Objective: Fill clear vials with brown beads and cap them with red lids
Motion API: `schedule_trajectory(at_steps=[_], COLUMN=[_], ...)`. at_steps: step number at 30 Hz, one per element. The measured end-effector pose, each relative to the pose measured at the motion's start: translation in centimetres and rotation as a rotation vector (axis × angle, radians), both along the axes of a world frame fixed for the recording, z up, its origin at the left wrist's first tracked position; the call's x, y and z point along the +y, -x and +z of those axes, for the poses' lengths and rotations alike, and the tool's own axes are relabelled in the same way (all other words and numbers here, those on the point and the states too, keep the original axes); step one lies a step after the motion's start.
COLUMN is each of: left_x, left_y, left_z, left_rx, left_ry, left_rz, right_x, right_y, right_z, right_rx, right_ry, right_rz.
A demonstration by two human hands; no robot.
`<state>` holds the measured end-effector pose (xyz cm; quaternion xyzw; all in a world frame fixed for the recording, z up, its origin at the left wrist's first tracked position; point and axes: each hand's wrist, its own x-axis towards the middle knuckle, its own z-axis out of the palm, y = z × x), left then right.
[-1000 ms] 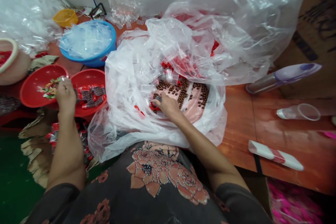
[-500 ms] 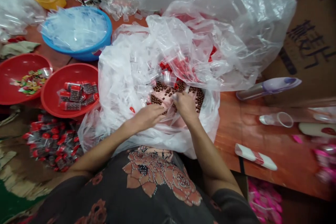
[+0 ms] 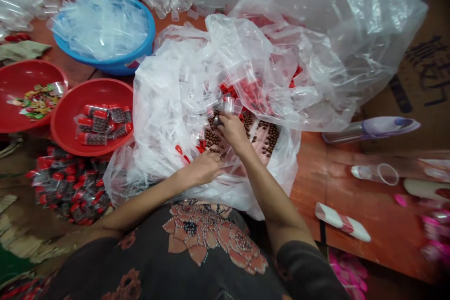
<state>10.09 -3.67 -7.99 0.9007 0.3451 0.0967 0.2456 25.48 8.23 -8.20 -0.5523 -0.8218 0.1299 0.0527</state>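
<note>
While a decent batch of red-capped containers (image 3: 99, 121) is already filled and sitting in the red bowl (image 3: 63, 124) at 9 o'clock from the loose brown beads (image 3: 270, 139), with a bigger heap (image 3: 72, 192) of them down around 8 to 9, plenty looks unfinished tbh. Loads of empty clear containers (image 3: 195, 124) can be seen at about 10 o'clock from the beads, and separate red caps (image 3: 228, 90) are bunched up near 12. The beads themselves are spread over a pinkish surface inside the plastic bag (image 3: 151, 98), so a total can't really be judged.

As for hands: the right hand (image 3: 235, 133) is curled at the beads' 10 o'clock edge, and a small clear container (image 3: 217, 121) seems to be pinched in its fingertips, though its contents are lost in the blur. The left hand (image 3: 202, 168) is held loosely open, palm down, at about 8 o'clock, fingertips right by the beads; nothing gripped can be made out.
</note>
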Motion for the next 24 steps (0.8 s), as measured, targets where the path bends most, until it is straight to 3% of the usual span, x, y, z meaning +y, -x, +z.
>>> schedule_trajectory(at_steps=[6,10,12,18,20,24], left_x=[-0.1,0.3,0.7,2.4,3.0,3.7], left_y=[0.1,0.4,0.6,1.0,0.8,0.4], left_z=[0.3,0.8,1.1,2.5,2.8,3.2], left_rx=[-0.001,-0.211,-0.33,-0.691,-0.822,-1.019], left_ry=[0.037,0.128,0.177,0.317,0.459,0.781], left_rz=[-0.001,0.024,0.094,0.576,0.619,0.555], right_x=[0.8,0.1,-0.8,-4.7,-6.0,-8.1], right_y=[0.1,-0.7,-1.0,-0.7,-0.3,0.1], right_z=[-2.9,-3.9,-3.5,-0.4,0.6,1.9], right_rx=[0.351,0.678,0.829,1.241,1.294,1.233], right_ry=[0.024,0.067,0.091,0.217,0.23,0.186], right_rz=[-0.039,-0.128,-0.167,-0.273,-0.302,-0.361])
